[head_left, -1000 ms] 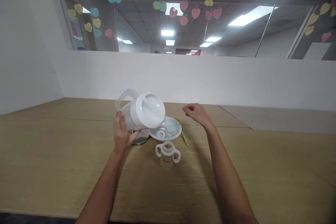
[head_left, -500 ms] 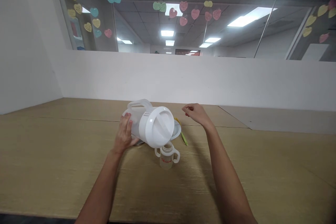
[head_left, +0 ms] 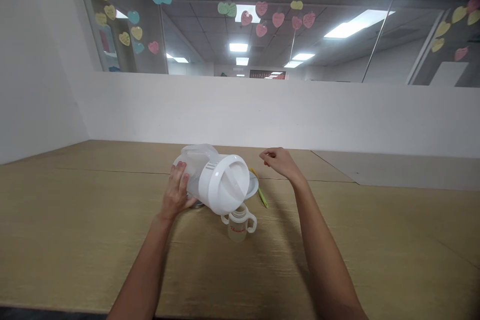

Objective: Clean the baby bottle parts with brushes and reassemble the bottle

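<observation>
Our left hand (head_left: 175,192), wrapped round one white-lidded pitcher (head_left: 210,178), tilted above a two-handled bottle (head_left: 239,222). Our right hand (head_left: 278,160), fingers loosely curled, holding nothing.

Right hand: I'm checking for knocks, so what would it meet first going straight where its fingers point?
Probably the lidded white plastic pitcher in the left hand, though depth is unclear: the right hand might pass behind it.
</observation>
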### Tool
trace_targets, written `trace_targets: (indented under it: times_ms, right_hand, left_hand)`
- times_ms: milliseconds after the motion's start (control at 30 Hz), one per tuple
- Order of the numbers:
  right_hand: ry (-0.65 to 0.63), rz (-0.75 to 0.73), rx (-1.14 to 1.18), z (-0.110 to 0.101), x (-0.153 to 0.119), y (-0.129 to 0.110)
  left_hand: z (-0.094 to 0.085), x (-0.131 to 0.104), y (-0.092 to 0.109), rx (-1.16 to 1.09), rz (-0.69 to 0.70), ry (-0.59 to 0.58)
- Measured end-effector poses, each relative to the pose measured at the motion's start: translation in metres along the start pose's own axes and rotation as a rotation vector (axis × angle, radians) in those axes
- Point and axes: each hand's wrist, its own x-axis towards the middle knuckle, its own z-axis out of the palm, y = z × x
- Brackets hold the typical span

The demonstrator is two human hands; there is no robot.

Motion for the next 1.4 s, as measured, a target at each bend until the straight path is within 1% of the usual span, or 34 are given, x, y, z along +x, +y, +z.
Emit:
trace_targets:
  times_ms: [100, 333, 400, 467, 533, 633, 733, 833, 900, 1033, 1200, 1400]
  right_hand:
    - [-0.001, 0.000, 0.003, 0.000, 0.000, 0.000]
    - [-0.006, 0.002, 0.004, 0.001, 0.000, 0.000]
    - [-0.007, -0.001, 0.000, 0.000, 0.000, 0.000]
    - [-0.009, -0.002, -0.002, 0.000, -0.001, -0.001]
    - [-0.011, 0.001, 0.000, 0.000, -0.001, -0.001]
    - [-0.005, 0.004, 0.005, 0.000, -0.001, -0.001]
    - [0.001, 0.003, 0.009, 0.000, -0.002, -0.002]
    - [0.001, 0.006, 0.002, 0.000, -0.003, -0.004]
    - [0.001, 0.007, -0.001, 0.000, -0.004, -0.005]
    - [-0.010, 0.003, -0.003, 0.001, -0.004, -0.006]
    - [-0.023, -0.001, -0.013, 0.001, -0.005, -0.006]
    - [-0.038, -0.006, -0.016, 0.002, -0.004, -0.008]
  left_hand:
    - [0.000, 0.001, 0.000, -0.022, 0.017, 0.025]
    - [-0.001, 0.000, -0.001, 0.013, 0.001, -0.011]
    - [0.000, -0.001, 0.000, -0.004, -0.007, -0.001]
    - [0.001, -0.003, 0.000, -0.027, -0.048, 0.031]
    - [0.003, -0.005, 0.001, -0.046, -0.161, 0.080]
    - [0.005, -0.006, 0.002, -0.024, -0.467, 0.194]
    - [0.002, -0.002, 0.003, 0.045, -0.763, 0.309]
    - [-0.004, 0.005, 0.005, 0.054, -0.967, 0.322]
    - [-0.007, 0.008, 0.006, 0.053, -1.037, 0.299]
    - [-0.009, 0.008, 0.008, 0.071, -1.070, 0.233]
    - [-0.002, -0.005, 0.004, 0.105, -1.080, 0.103]
    - [0.008, -0.022, -0.001, 0.124, -1.074, 0.065]
